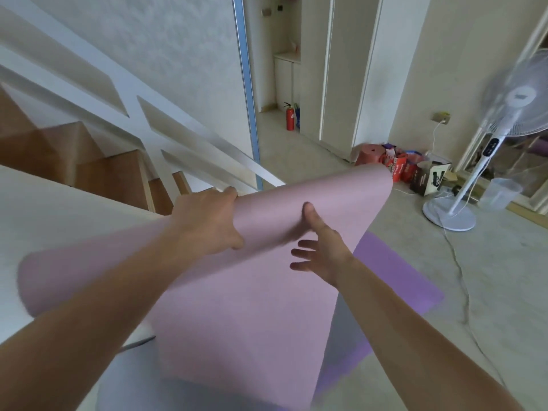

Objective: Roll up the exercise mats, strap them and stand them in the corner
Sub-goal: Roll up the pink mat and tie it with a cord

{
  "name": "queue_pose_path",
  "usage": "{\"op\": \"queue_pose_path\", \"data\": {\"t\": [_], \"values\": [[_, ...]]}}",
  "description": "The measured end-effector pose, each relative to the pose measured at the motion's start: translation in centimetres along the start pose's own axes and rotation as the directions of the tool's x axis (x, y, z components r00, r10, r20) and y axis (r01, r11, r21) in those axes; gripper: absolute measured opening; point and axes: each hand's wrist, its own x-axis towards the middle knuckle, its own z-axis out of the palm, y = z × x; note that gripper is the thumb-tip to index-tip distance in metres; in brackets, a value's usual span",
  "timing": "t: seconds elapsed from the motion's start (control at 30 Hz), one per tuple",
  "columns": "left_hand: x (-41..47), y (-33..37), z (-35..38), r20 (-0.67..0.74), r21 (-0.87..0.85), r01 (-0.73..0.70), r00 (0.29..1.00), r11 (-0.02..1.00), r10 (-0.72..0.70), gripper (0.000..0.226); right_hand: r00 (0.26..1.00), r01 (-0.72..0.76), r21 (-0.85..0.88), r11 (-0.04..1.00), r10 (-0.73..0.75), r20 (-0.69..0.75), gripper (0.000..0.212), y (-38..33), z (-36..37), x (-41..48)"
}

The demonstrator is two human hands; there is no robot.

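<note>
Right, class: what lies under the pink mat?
A purple mat lies flat on the floor beneath the pink mat; only its right side shows. The rest, and anything else beneath, is covered.

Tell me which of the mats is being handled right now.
The pink mat: the left hand grips its rolled end and the right hand touches it. The purple mat lies flat on the floor, untouched.

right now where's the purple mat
In the head view the purple mat lies flat on the floor, right of centre, partly hidden by the pink mat, with the fan beyond it.
</note>
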Motion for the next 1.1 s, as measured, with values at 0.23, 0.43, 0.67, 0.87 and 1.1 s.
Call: {"op": "queue_pose_path", "data": {"t": [0.23,0.43,0.67,0.87,1.1], "values": [[-5.5,-2.3,6.3,0.367,-0.827,0.338,0.93,0.449,-0.024,0.065,0.993,0.115,-0.119,0.986,-0.115,0.005,0.105,-1.3,3.1,0.0],[-8.5,0.1,12.4,0.445,-0.829,0.529,0.821,-0.181,0.359,0.062,0.969,0.204,-0.229,0.952,-0.23,-0.094,0.103,-1.3,4.2,0.1],[-7.2,5.1,14.2,0.467,-0.807,0.582,0.733,-0.1,0.495,0.074,0.757,0.225,-0.454,0.862,-0.448,-0.476,0.083,-1.1,2.2,-0.4],[-9.3,11.1,12.3,0.304,-0.864,0.221,0.946,0.452,0.117,0.124,0.719,0.15,-0.563,0.813,-0.48,-0.503,0.09,0.7,1.5,-1.0],[-6.4,10.2,12.4,0.289,-0.908,0.333,0.937,-0.255,0.195,0.057,0.972,0.19,-0.245,0.951,-0.217,-0.087,0.099,4.5,-2.6,-2.7]]}}
